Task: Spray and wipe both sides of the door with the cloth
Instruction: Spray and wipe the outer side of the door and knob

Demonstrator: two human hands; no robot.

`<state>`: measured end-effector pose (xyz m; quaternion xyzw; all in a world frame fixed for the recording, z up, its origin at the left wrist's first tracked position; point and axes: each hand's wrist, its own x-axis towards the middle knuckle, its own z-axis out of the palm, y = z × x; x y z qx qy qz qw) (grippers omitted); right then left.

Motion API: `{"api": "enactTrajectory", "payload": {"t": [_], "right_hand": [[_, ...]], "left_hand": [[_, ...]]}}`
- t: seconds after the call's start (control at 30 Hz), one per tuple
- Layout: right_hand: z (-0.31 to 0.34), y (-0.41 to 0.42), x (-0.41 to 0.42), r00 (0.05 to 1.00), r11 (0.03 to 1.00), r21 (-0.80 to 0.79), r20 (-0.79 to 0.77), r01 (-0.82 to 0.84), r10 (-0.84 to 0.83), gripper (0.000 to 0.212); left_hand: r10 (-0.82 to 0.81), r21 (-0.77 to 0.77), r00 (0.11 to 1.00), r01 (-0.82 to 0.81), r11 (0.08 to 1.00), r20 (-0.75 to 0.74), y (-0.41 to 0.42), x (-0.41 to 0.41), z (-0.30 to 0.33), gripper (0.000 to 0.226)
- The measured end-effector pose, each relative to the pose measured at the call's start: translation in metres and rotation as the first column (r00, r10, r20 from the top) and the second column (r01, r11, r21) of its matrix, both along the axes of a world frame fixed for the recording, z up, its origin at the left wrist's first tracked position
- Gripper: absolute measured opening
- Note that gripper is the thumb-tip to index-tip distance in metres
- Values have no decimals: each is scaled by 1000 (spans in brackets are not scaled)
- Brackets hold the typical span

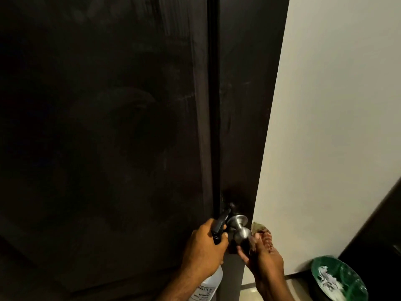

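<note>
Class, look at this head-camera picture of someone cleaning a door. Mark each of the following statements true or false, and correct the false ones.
1. The left hand grips a spray bottle. True.
2. The right hand holds a cloth at the metal door knob. True.
3. The door is white. False: it is dark; the wall beside it is pale.
4. The bin at lower right has a red liner. False: the liner is green.
5. The spray bottle stands on the floor. False: it is held up near the knob.
</note>
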<state>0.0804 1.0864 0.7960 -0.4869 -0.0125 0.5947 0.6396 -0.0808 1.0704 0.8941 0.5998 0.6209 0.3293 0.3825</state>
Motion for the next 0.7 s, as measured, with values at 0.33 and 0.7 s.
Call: {"api": "enactTrajectory", "payload": {"t": [0.33, 0.7], "right_hand": [[11, 4, -19, 912, 995, 40, -399, -87, 96, 47], [-9, -7, 2, 995, 995, 54, 53, -86, 83, 23]], "left_hand": [[-32, 49, 995, 37, 998, -90, 0, 19, -3, 6], [-82, -103, 974, 61, 993, -210, 2, 16, -14, 11]]}}
